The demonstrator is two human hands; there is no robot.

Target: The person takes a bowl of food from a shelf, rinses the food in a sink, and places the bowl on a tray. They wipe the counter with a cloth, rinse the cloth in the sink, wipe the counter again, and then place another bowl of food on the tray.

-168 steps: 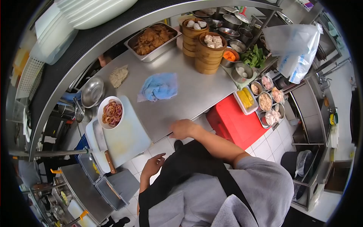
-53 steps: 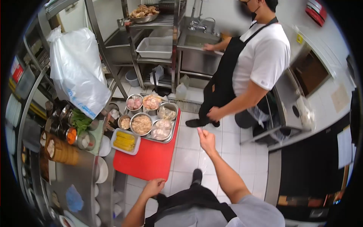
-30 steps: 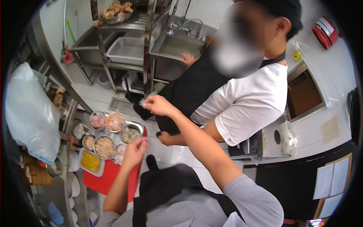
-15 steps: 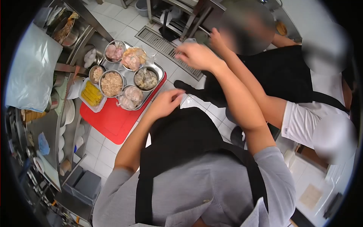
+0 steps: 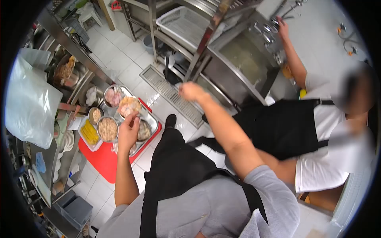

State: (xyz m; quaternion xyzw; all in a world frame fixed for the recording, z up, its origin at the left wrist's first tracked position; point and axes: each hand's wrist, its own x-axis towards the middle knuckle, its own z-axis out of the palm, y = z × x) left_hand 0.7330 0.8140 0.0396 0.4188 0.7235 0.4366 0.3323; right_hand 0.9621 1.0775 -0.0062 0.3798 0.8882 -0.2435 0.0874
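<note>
My left hand (image 5: 128, 133) is over the metal tray (image 5: 151, 118), between the bowl of pale brown food (image 5: 107, 129) and a partly hidden metal bowl of greyish food (image 5: 143, 131). Its fingers look loosely curled, and whether they hold anything is unclear. Just beyond the fingertips sits a bag of pinkish-orange food (image 5: 129, 106). A bowl of pink meat (image 5: 113, 96) stands behind it. My right hand (image 5: 192, 92) hangs in the air above the floor drain grate, fingers curled and blurred. The tray rests on a red board (image 5: 96, 157), beside a white tub of yellow pieces (image 5: 89, 133).
At the right, a person in a black apron (image 5: 280, 129) stands close to my right arm, one arm stretched toward the sink taps (image 5: 271, 27). Ahead are a steel sink (image 5: 246, 55) and a rack with a white basket (image 5: 184, 27). Shelves (image 5: 65, 158) line the left.
My view has shifted, showing more of the sink. My left hand has moved from the tray's near side to over the bowls. The other person has leaned back, one arm now at the taps.
</note>
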